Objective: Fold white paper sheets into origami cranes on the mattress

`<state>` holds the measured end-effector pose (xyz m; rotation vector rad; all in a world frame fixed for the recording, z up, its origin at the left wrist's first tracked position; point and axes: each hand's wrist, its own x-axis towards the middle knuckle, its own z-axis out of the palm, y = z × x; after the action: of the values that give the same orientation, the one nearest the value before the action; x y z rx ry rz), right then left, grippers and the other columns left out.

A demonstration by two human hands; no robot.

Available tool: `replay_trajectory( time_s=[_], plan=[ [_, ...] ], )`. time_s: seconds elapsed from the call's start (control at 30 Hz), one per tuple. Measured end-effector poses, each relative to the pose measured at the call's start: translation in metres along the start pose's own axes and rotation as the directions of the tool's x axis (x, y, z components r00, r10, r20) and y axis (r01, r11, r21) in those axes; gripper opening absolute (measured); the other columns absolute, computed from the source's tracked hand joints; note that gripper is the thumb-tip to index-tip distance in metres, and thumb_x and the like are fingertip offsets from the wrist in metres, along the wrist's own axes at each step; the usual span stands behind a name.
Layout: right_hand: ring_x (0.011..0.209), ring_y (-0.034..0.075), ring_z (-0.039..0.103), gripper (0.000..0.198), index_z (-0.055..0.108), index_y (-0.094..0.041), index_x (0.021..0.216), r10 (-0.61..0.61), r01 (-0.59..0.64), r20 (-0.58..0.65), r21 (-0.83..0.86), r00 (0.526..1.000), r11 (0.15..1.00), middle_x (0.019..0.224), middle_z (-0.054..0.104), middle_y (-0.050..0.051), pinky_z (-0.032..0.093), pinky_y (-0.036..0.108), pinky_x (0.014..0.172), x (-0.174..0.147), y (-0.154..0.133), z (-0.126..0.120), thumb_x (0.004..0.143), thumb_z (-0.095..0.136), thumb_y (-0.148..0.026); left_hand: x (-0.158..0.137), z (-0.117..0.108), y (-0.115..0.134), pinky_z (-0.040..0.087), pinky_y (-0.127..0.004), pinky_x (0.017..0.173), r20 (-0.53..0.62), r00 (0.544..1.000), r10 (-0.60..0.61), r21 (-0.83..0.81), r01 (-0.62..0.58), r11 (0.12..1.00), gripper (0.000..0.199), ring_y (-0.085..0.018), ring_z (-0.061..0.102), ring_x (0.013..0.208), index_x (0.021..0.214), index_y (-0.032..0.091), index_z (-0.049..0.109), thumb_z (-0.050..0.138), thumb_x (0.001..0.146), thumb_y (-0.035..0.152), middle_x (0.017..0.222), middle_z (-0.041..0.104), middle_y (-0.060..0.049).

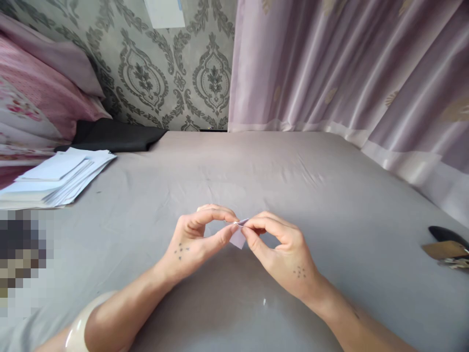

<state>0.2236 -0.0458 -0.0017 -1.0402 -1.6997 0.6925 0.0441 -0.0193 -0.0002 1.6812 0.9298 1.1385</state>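
Observation:
A small folded piece of pale paper (238, 238) is held in the air between my two hands, above the grey sheet (234, 171). My left hand (200, 234) pinches its upper left edge between thumb and forefinger. On the other side, my right hand (280, 239) grips the right edge with thumb and fingertips. Part of the paper hangs down below the fingertips, and its folded top is partly hidden by them. A tiny white scrap (264, 302) lies on the sheet nearer to me, between my forearms.
At the left sits a stack of white paper (54, 178), with a black folded cloth or cover (117, 134) behind it. By the right edge are a brown item (441, 250) and a dark round object (445, 233). A purple curtain (311, 63) hangs at the back right.

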Motion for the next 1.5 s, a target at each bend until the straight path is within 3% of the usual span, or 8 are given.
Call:
replay_trajectory(
  time_s=[0.17,0.4,0.6,0.77,0.93,1.23,1.4,1.5],
  plan=[
    [0.069,0.011,0.059,0.012,0.064,-0.020,0.083,-0.027,0.027,-0.027,0.005,0.999,1.000,0.077,0.062,-0.001,0.050,0.026,0.066,0.000,-0.001,0.000,0.085,0.058,-0.010,0.000,-0.001,0.000,0.048,-0.032,0.084,0.043,0.999,-0.009,-0.065,0.012,0.998,0.003,-0.017,0.063,0.087,0.084,0.020,0.071,0.070,0.082,0.020,0.086,0.071,-0.003],
    [0.070,0.010,0.058,0.011,0.062,-0.020,0.082,-0.014,0.014,-0.029,0.013,0.999,1.000,0.076,0.060,-0.002,0.048,0.025,0.068,-0.002,-0.003,0.000,0.086,0.058,-0.011,0.002,0.002,0.002,0.048,-0.026,0.073,0.014,0.961,-0.275,-0.291,0.267,0.919,0.005,-0.014,0.062,0.078,0.073,0.022,0.073,0.076,0.077,0.023,0.079,0.070,0.000],
    [0.068,0.010,0.056,0.011,0.060,-0.021,0.079,-0.014,0.015,-0.023,0.048,1.000,0.999,0.073,0.058,-0.003,0.047,0.025,0.067,-0.001,-0.007,0.001,0.086,0.058,-0.012,0.001,0.005,0.002,0.047,-0.027,0.072,0.043,0.936,-0.350,-0.450,0.331,0.829,0.008,-0.015,0.060,0.077,0.067,0.021,0.073,0.078,0.072,0.024,0.075,0.068,-0.001],
    [0.075,0.012,0.056,0.012,0.060,-0.023,0.090,0.122,-0.125,-0.107,-0.021,0.987,0.992,0.086,0.059,-0.001,0.048,0.027,0.073,-0.001,-0.006,0.000,0.081,0.067,-0.020,0.001,0.005,0.001,0.046,-0.024,0.073,0.002,0.939,-0.345,-0.427,0.312,0.849,0.006,-0.013,0.059,0.076,0.071,0.021,0.073,0.076,0.076,0.023,0.077,0.067,0.000],
    [0.078,0.013,0.056,0.006,0.067,-0.024,0.089,0.246,-0.250,0.058,0.083,0.967,0.965,0.086,0.062,0.000,0.048,0.027,0.075,0.002,-0.005,-0.002,0.084,0.064,-0.026,0.000,0.004,-0.001,0.047,-0.024,0.075,0.009,0.944,-0.329,-0.400,0.305,0.864,0.005,-0.013,0.060,0.079,0.075,0.021,0.072,0.074,0.079,0.024,0.080,0.068,0.000],
    [0.076,0.015,0.058,0.017,0.073,-0.023,0.083,0.544,-0.599,0.257,0.266,0.799,0.755,0.078,0.067,0.000,0.045,0.028,0.071,0.005,-0.005,-0.005,0.082,0.067,-0.039,0.001,0.009,0.001,0.047,-0.020,0.069,-0.025,0.930,-0.368,-0.436,0.321,0.841,0.008,-0.009,0.059,0.070,0.073,0.020,0.070,0.074,0.079,0.024,0.074,0.068,0.002],
    [0.079,0.015,0.059,0.019,0.075,-0.023,0.080,0.587,-0.628,0.245,0.446,0.771,0.638,0.080,0.069,0.000,0.044,0.028,0.074,0.006,0.005,-0.003,0.076,0.074,-0.041,0.002,0.008,0.000,0.048,-0.025,0.075,0.042,0.931,-0.361,-0.408,0.346,0.845,0.019,-0.014,0.061,0.082,0.094,0.021,0.068,0.073,0.080,0.033,0.091,0.068,-0.002],
    [0.086,0.015,0.058,0.019,0.075,-0.024,0.085,0.594,-0.618,0.251,0.547,0.764,0.565,0.086,0.070,0.000,0.043,0.028,0.082,0.007,0.010,-0.003,0.076,0.075,-0.041,0.000,0.010,-0.002,0.047,-0.029,0.083,0.015,0.963,-0.270,-0.374,0.256,0.892,0.034,-0.017,0.060,0.095,0.105,0.025,0.058,0.076,0.077,0.029,0.102,0.066,-0.002]
  ],
)
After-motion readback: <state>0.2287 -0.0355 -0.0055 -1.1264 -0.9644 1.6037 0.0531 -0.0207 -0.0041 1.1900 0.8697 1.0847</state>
